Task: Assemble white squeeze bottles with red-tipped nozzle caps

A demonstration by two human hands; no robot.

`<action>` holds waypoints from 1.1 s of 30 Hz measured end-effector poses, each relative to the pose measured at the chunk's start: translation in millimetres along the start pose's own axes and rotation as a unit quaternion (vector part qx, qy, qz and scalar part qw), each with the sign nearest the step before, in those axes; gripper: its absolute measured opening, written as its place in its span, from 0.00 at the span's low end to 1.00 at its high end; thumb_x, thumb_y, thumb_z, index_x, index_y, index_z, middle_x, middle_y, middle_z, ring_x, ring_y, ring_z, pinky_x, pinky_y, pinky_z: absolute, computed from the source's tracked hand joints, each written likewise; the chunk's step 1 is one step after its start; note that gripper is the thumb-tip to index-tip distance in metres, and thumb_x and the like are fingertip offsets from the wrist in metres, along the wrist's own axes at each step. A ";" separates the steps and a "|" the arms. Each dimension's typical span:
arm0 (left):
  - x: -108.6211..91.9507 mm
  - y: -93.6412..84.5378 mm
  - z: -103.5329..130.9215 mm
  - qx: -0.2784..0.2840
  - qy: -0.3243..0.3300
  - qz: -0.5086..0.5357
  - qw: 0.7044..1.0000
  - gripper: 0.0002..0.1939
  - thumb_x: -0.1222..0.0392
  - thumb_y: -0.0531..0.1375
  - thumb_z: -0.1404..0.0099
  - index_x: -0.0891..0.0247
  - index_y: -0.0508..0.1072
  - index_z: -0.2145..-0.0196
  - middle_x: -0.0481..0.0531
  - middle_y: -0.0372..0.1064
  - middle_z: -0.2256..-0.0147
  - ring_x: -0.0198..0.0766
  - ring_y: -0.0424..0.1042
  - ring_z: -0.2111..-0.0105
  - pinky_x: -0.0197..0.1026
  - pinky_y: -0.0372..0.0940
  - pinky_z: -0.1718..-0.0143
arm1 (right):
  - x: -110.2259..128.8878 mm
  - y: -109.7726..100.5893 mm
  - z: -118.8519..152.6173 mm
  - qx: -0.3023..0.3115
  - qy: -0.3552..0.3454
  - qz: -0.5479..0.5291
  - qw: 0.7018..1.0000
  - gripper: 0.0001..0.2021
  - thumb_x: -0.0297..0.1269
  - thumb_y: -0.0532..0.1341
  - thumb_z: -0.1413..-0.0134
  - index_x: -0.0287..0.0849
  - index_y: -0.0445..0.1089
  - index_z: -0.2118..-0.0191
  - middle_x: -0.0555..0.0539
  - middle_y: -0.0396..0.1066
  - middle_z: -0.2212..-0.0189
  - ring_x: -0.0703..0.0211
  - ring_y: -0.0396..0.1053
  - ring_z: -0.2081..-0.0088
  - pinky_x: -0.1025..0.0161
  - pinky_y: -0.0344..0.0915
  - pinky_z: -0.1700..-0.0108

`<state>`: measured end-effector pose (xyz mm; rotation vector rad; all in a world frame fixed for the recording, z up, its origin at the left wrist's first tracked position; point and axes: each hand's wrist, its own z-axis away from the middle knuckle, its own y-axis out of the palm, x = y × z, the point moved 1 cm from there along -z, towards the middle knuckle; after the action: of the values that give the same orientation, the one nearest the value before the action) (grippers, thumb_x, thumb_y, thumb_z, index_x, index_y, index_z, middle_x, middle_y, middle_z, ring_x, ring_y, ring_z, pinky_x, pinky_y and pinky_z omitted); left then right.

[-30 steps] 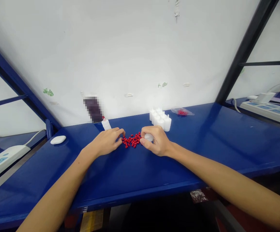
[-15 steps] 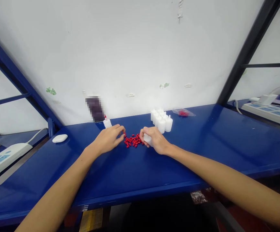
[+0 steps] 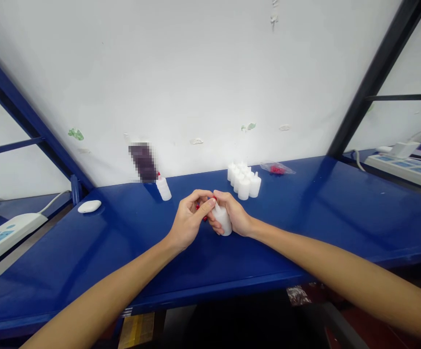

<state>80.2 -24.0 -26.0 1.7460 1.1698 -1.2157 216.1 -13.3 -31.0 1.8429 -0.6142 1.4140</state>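
Note:
My right hand (image 3: 236,213) is wrapped round a white squeeze bottle (image 3: 224,222), which leans slightly with its thin nozzle up. At the nozzle's tip, my left hand (image 3: 191,218) pinches a small red cap (image 3: 214,198) between thumb and fingers. Whether the cap sits fully on the nozzle cannot be made out. Behind my left hand lie loose red caps (image 3: 205,218), mostly hidden by the fingers. Further left stands another white bottle (image 3: 164,189) with a red cap on its tip.
Several white bottles (image 3: 243,188) stand grouped at the back right. Beside them lies a clear bag (image 3: 277,169) with red caps. A white rounded case (image 3: 89,206) rests at the left of the blue table (image 3: 268,261). A dark blurred rectangle (image 3: 144,162) leans against the wall.
My left hand has moved right from the edge of the cap pile to the bottle's nozzle, bringing a red cap. The bottle in my right hand is now more upright.

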 end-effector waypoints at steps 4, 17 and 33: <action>3.8 4.8 2.3 0.008 0.000 0.014 1.000 0.14 0.48 0.64 0.37 0.60 0.71 0.60 0.45 0.66 0.76 0.37 0.72 0.80 0.43 0.72 0.79 | -0.1 -0.2 0.6 0.002 -0.027 -0.004 1.000 0.25 0.55 0.52 0.44 0.41 0.63 0.81 0.52 0.60 0.89 0.65 0.57 0.88 0.66 0.56 0.84; -1.9 -1.4 2.3 0.028 0.148 -0.180 0.972 0.08 0.53 0.59 0.32 0.59 0.72 0.60 0.56 0.63 0.55 0.41 0.69 0.59 0.44 0.71 0.59 | 11.0 4.8 9.2 -0.011 -0.102 0.115 0.988 0.16 0.47 0.53 0.42 0.41 0.64 0.73 0.55 0.58 0.87 0.66 0.55 0.87 0.67 0.52 0.84; 0.9 -107.3 -38.7 -0.020 -0.007 -0.716 0.698 0.19 0.53 0.51 0.30 0.58 0.70 0.45 0.53 0.75 0.70 0.49 0.74 0.69 0.41 0.58 0.69 | 14.0 -6.7 8.1 -0.115 -0.117 0.278 0.946 0.11 0.40 0.53 0.38 0.42 0.66 0.67 0.59 0.57 0.86 0.67 0.56 0.84 0.68 0.54 0.78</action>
<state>-7.9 48.2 -19.7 0.4516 2.6577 -1.8926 229.9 -14.7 -20.4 1.7303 -1.4477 1.3898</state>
